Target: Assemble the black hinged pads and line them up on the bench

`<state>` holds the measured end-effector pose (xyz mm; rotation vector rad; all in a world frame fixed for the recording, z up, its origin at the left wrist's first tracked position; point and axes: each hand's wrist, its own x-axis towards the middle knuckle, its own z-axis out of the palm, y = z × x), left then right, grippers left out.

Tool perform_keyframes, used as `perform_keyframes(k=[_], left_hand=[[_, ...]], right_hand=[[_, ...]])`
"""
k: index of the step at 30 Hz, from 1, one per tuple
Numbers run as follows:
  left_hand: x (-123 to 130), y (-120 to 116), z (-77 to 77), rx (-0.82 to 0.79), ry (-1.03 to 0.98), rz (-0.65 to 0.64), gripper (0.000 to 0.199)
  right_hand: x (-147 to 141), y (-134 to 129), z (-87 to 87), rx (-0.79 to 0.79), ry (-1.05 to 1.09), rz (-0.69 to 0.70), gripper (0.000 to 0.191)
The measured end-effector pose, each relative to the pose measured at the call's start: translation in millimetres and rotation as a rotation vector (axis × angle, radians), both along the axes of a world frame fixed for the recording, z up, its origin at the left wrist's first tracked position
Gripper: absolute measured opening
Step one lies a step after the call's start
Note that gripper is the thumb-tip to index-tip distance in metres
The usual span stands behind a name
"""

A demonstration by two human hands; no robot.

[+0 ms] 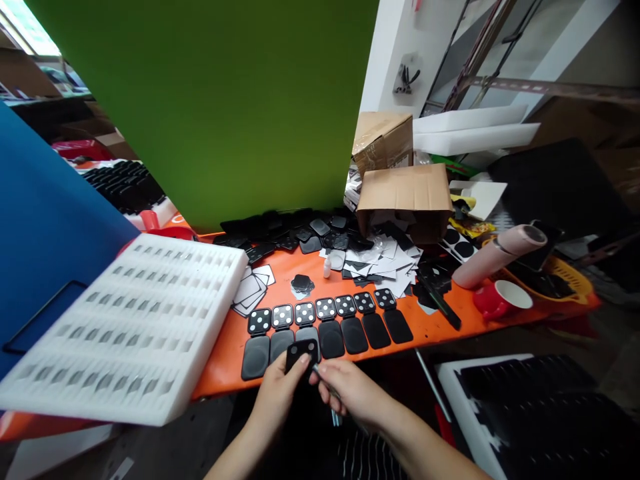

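Observation:
My left hand (pixel 281 381) grips a black plate with light round dots (pixel 296 349) at the table's front edge. Close on its right, my right hand (pixel 345 387) has its fingers closed round a thin tool (pixel 325 381), whose tip points at the plate. Behind the hands, several dotted black squares (pixel 325 308) form a row, each joined to a smooth black rounded plate (pixel 355 335) in front of it. A small dark stack (pixel 301 283) and a small white bottle (pixel 327 268) stand further back.
White foam tray (pixel 200 280) with slots at left; green panel (pixel 210 100) behind. Black pieces and white papers (pixel 387 263) lie at the back. A pink bottle (pixel 493 257), red mug (pixel 493 301) and orange basket (pixel 575 280) stand right; another foam tray (pixel 453 380) is lower right.

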<state>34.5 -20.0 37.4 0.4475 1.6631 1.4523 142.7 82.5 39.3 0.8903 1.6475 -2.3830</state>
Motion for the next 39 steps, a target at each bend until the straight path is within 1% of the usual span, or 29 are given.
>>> perform_keyframes(k=[3,5,7,9,11,12,14,18,22,24,25,26,27,29,31,32,33,34,36,37,38,39], left_hand=[[3.3,-7.9,4.3,-0.004,0.3,-0.025,0.02],[5.0,-15.0,7.4,0.044,0.47,-0.08,0.02],[5.8,-22.8,11.0,0.103,0.581,-0.15,0.023],[5.6,-29.8,14.4,0.152,0.642,-0.199,0.026],[4.5,-35.1,16.3,0.183,0.669,-0.213,0.029],[3.7,-37.3,16.5,0.19,0.67,-0.21,0.03],[2.3,-40.8,15.6,0.198,0.646,-0.199,0.029],[1.7,-45.8,12.3,0.233,0.573,-0.161,0.026],[-0.2,-47.6,10.8,0.249,0.537,-0.137,0.024],[-7.2,-48.7,10.0,0.204,0.5,-0.113,0.022],[-12.8,-49.6,9.4,0.162,0.478,-0.066,0.021],[-19.7,-50.6,8.7,0.114,0.456,0.004,0.022],[-27.3,-51.6,8.0,0.071,0.434,0.091,0.023],[-41.9,-52.8,6.6,0.03,0.385,0.259,0.028],[-51.9,-52.3,5.5,0.055,0.317,0.332,0.035],[-54.6,-51.7,5.0,0.076,0.28,0.34,0.037],[-56.0,-51.2,4.5,0.095,0.249,0.343,0.038],[-56.8,-51.4,4.0,0.106,0.229,0.346,0.038],[-59.5,-55.7,2.4,0.097,0.243,0.373,0.04],[-62.4,-60.6,1.5,0.068,0.3,0.394,0.042],[-66.7,-67.3,0.4,0.016,0.404,0.411,0.043],[-72.2,-75.7,-0.7,-0.062,0.55,0.416,0.043]], right_hand=[[-6.6,-4.7,1.5,0.059,-0.029,0.032,0.028],[-7.8,-7.2,5.6,0.023,-0.011,0.049,0.027],[-6.2,-8.7,10.3,-0.11,0.007,0.044,0.025],[-4.1,-8.6,12.9,-0.345,0.002,0.021,0.022],[-3.6,-8.0,12.4,-0.602,-0.023,0.0,0.021],[-4.3,-8.2,11.3,-0.703,-0.041,-0.012,0.023],[-7.2,-10.7,9.2,-0.829,-0.071,-0.045,0.026],[-16.1,-22.9,11.0,-0.91,-0.099,-0.114,0.026],[-25.3,-31.5,14.5,-0.921,-0.14,-0.212,0.029],[-28.7,-31.9,11.2,-0.882,-0.129,-0.181,0.029],[-30.1,-31.7,8.1,-0.832,-0.104,-0.152,0.028],[-31.4,-31.5,4.0,-0.747,-0.071,-0.128,0.027],[-32.7,-31.7,-0.8,-0.62,-0.031,-0.113,0.027],[-35.7,-34.5,-11.8,-0.266,0.052,-0.1,0.031],[-39.7,-42.0,-23.1,0.069,0.115,-0.022,0.035],[-42.0,-47.4,-28.1,0.175,0.137,0.044,0.035],[-44.5,-53.5,-32.5,0.237,0.152,0.109,0.034],[-47.0,-59.8,-35.9,0.266,0.164,0.164,0.034],[-51.8,-70.8,-40.3,0.271,0.18,0.213,0.035],[-54.0,-74.7,-41.5,0.262,0.192,0.206,0.036],[-55.9,-77.1,-42.5,0.246,0.207,0.194,0.037],[-57.9,-78.4,-43.4,0.225,0.222,0.187,0.038]])
